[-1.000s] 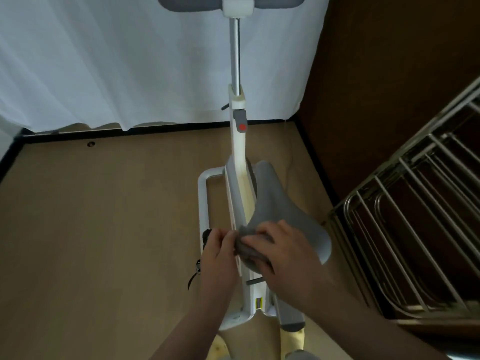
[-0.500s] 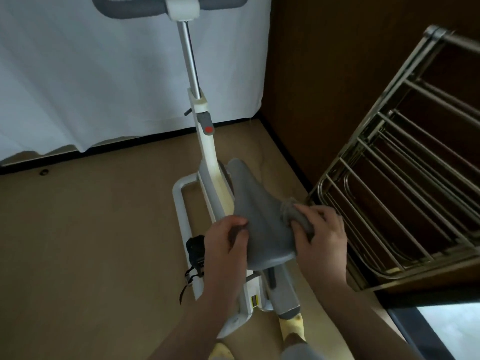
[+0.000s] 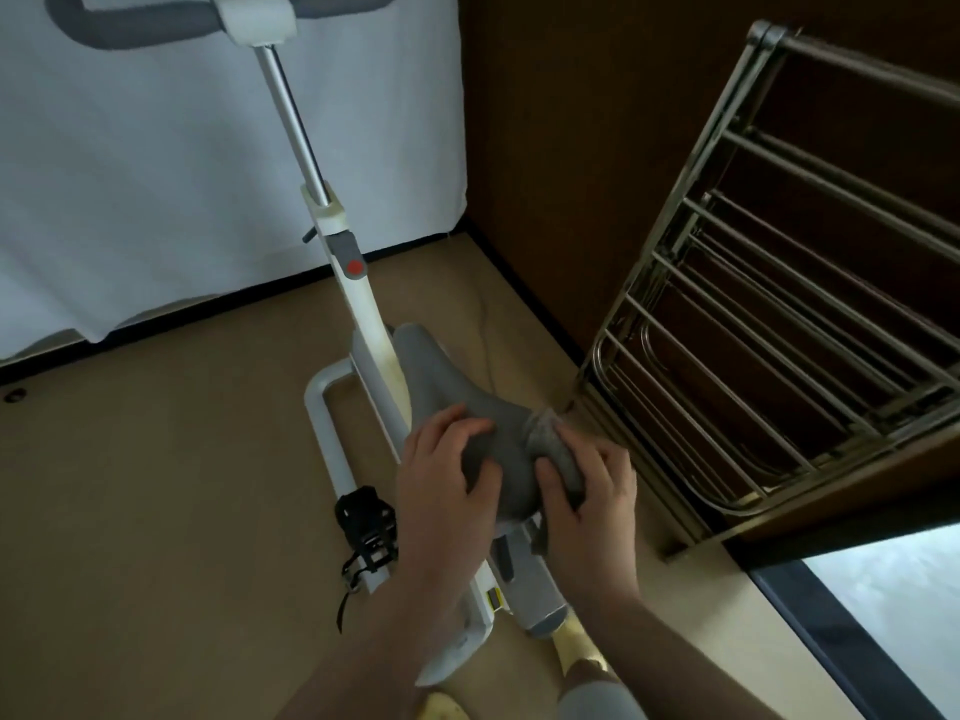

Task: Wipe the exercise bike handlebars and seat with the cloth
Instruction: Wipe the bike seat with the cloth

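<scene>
1. Seat (image 3: pixel 467 407) stands behind the handlebars (image 3: pixel 156 23), steadied so it won't swivel.
2. Left hand (image 3: pixel 447 480) grips the seat's rear left side.
3. Right hand (image 3: pixel 587 491) holds the bunched cloth (image 3: pixel 550 439) against the seat's right rear edge, apparently wiping there.

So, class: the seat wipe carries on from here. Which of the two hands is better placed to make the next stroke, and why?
Right. The right hand already grips the cloth against the seat at its right rear edge, while the left hand holds the seat's left rear, probably steadying it.
</scene>
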`<state>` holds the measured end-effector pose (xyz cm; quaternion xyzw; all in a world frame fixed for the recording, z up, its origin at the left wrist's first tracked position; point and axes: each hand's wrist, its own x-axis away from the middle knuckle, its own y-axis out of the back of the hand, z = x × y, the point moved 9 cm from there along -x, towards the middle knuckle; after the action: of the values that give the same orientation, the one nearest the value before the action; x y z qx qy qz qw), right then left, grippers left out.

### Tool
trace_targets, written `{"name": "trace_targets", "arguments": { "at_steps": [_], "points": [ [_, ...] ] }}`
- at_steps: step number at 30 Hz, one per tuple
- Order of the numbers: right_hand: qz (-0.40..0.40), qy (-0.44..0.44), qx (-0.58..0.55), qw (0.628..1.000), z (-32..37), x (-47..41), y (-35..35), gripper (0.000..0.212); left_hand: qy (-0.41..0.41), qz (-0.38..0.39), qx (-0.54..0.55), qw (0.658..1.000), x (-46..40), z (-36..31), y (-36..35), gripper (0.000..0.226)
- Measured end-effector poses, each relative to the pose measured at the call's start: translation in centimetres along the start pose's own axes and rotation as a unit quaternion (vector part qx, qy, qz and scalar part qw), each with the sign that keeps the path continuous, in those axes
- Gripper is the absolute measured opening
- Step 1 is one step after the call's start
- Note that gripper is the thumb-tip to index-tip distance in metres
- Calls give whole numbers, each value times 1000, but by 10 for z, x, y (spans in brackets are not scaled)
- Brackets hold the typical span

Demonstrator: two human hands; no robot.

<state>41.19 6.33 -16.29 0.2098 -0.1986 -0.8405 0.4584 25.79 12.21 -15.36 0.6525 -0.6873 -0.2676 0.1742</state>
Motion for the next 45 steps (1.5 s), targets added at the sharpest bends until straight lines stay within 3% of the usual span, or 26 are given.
{"name": "trace_targets", "arguments": {
  "at_steps": [4,12,17,22,25,28,30,34,39,42,45],
  "points": [
    [62,-67,37,995,-14,-58,-26,33,9,11,-25,1000,-10,0,-2,28],
    [104,4,22,994,-14,-36,-16,31,34,-44,-60,997,-14,6,2,29],
    [219,-8,82,972,-8,-91,-65,25,70,-51,-76,993,-21,10,0,37],
    [235,76,26,969,-6,-67,-45,25,119,-50,-73,989,-35,16,3,45],
    [315,82,34,945,-5,-92,-87,28,155,-73,-58,983,-41,22,7,47],
    [429,-19,-47,902,-1,-110,-135,20,208,-106,-4,972,-37,32,11,52],
    [462,-49,-96,880,-1,-109,-139,12,240,-117,36,963,-34,37,13,55],
    [456,11,-117,882,4,-101,-121,20,245,-116,-1,963,-33,36,14,49],
    [408,50,-118,904,38,-126,-164,28,247,-134,-1,960,-31,38,14,45],
    [376,74,-129,915,37,-129,-164,21,255,-138,-1,957,-27,40,14,43],
    [392,94,-141,904,32,-129,-156,21,251,-140,0,958,-28,38,16,44]
  ]
}}
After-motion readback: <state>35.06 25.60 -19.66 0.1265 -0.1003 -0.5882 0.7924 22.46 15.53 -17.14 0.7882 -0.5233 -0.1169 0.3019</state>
